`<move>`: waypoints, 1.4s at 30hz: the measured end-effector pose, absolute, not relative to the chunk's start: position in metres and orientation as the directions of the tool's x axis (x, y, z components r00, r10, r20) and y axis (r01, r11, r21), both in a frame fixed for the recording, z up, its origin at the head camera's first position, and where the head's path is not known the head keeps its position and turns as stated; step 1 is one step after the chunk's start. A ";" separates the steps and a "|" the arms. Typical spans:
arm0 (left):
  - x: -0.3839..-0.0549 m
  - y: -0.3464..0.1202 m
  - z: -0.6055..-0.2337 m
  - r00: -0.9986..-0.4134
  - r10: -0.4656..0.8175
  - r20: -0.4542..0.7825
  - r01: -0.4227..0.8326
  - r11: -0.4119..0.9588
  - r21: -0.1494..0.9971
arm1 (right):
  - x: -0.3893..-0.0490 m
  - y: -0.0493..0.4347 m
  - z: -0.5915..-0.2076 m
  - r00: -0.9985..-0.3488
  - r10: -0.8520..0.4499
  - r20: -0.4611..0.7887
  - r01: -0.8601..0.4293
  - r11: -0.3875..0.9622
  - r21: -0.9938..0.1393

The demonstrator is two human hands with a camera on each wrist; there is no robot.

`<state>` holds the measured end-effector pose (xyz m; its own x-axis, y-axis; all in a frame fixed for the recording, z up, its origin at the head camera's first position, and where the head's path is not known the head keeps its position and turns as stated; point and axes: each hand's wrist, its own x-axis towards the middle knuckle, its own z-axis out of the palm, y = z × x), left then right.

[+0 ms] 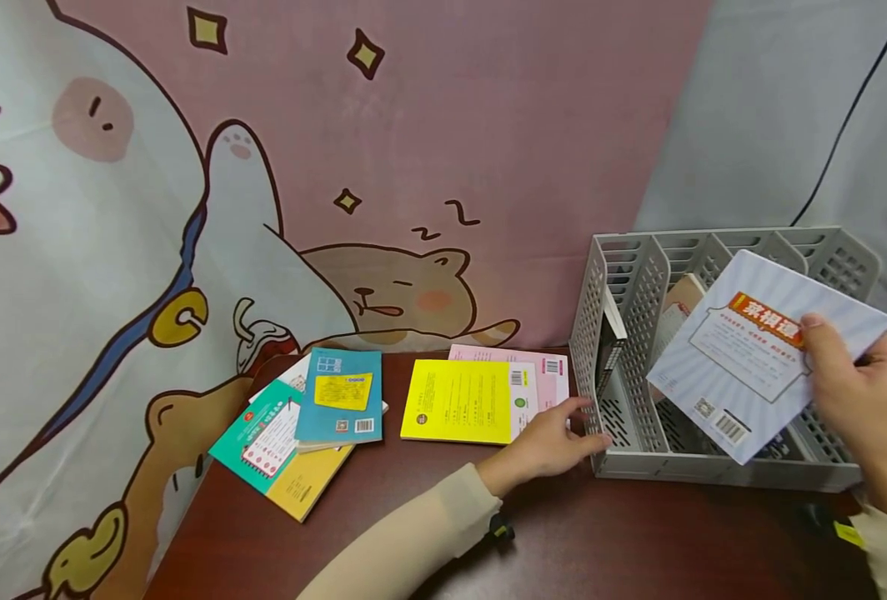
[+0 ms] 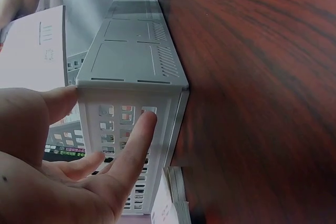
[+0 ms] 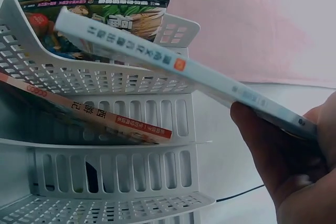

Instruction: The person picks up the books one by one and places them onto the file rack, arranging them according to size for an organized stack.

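My right hand [image 1: 867, 400] holds a white-blue book [image 1: 759, 350] over the grey file organizer [image 1: 714, 468], thumb across its cover. In the right wrist view the spine of this book [image 3: 173, 62] faces the camera, tilted above the dividers. My left hand [image 1: 548, 446] touches the organizer's left front corner; in the left wrist view, one finger [image 2: 137, 148] lies against the perforated side wall [image 2: 113, 111] and the thumb is at its edge. Inside the compartments stand dark-covered comic books [image 3: 107, 22] and a book with an orange spine [image 3: 100, 114].
Left of the organizer lies a yellow book [image 1: 458, 400] on a pink one [image 1: 556, 375]. Farther left, a blue book [image 1: 349, 358] overlaps a green-and-yellow book [image 1: 263, 437] on the dark red table [image 1: 563, 542]. A cartoon-printed cloth [image 1: 526, 167] hangs behind, beside a black cable [image 1: 856, 108].
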<state>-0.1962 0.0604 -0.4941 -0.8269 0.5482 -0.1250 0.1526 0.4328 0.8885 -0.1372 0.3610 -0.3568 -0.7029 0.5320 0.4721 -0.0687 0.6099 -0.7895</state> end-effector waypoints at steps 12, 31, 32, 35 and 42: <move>-0.196 0.061 -0.498 -0.828 0.543 -0.139 0.125 0.421 0.898 | -0.141 0.361 -0.364 -0.594 0.497 0.633 -0.156 0.700 -0.696; -0.193 0.061 -0.494 -0.814 0.553 -0.177 0.049 0.369 0.928 | -0.175 0.328 -0.379 -0.476 0.443 0.760 -0.269 0.749 -0.606; -0.193 0.061 -0.495 -0.815 0.552 -0.177 0.050 0.371 0.927 | -0.177 0.326 -0.380 -0.478 0.438 0.761 -0.271 0.751 -0.602; -0.193 0.061 -0.495 -0.815 0.552 -0.174 0.055 0.374 0.926 | -0.182 0.320 -0.381 -0.471 0.431 0.769 -0.270 0.760 -0.591; -0.194 0.060 -0.495 -0.808 0.566 -0.166 0.058 0.356 0.933 | -0.188 0.317 -0.382 -0.452 0.419 0.788 -0.280 0.772 -0.571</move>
